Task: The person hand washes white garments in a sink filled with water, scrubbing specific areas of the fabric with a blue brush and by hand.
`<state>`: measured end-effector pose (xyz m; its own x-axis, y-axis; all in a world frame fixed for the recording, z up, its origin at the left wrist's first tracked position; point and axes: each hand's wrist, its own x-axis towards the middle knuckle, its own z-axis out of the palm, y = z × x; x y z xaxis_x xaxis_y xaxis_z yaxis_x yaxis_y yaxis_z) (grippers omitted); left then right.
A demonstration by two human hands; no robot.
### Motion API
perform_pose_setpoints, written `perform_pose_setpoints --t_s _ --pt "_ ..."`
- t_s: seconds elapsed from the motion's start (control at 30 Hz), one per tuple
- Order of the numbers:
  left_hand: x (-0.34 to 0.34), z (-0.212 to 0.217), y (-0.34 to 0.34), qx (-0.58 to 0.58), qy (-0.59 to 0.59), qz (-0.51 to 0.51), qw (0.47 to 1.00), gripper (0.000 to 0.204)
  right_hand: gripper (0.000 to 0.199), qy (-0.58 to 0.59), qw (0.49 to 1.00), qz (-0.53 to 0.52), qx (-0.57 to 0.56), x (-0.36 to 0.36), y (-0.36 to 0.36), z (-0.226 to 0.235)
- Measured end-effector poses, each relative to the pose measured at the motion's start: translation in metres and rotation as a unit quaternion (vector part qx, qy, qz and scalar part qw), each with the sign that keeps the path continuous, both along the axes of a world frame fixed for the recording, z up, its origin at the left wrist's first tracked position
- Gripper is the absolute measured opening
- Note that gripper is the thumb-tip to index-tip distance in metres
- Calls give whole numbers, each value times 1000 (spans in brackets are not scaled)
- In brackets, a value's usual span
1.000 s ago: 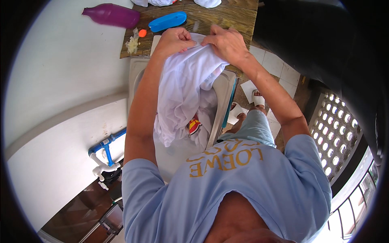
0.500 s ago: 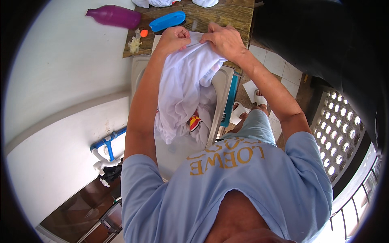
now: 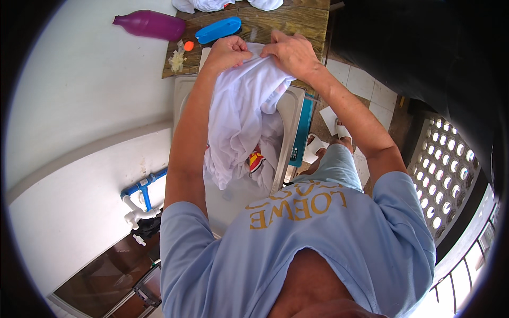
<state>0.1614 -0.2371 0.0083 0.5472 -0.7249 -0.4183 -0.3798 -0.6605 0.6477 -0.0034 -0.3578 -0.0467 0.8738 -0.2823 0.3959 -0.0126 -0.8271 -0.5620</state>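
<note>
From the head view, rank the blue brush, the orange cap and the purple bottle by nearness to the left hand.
1. Blue brush, just beyond the left hand on the wooden board.
2. Orange cap, to the hand's left on the board's edge.
3. Purple bottle, lying on its side, farthest left.

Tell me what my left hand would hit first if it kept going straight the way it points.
Probably the blue brush on the wooden board: the left hand, gripping the white garment, points at it, though depth is unclear.
</note>
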Motion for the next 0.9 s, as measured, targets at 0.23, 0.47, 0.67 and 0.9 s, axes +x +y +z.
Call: perform_pose_setpoints --t_s 0.23,0.47,0.67,0.9 --pt "-1 2 -3 18 12 11 1000 15 19 10 1000 -2 -3 -1 0 3" --pt "7 -7 2 -4 10 0 1000 16 19 7 1000 -3 -2 -1 1 2" --pt "3 -6 2 -4 -2 -2 1000 16 19 10 1000 -1 3 -1 0 3" --pt "1 -2 0 -10 7 -4 1000 14 18 5 1000 0 2 0 0 0"
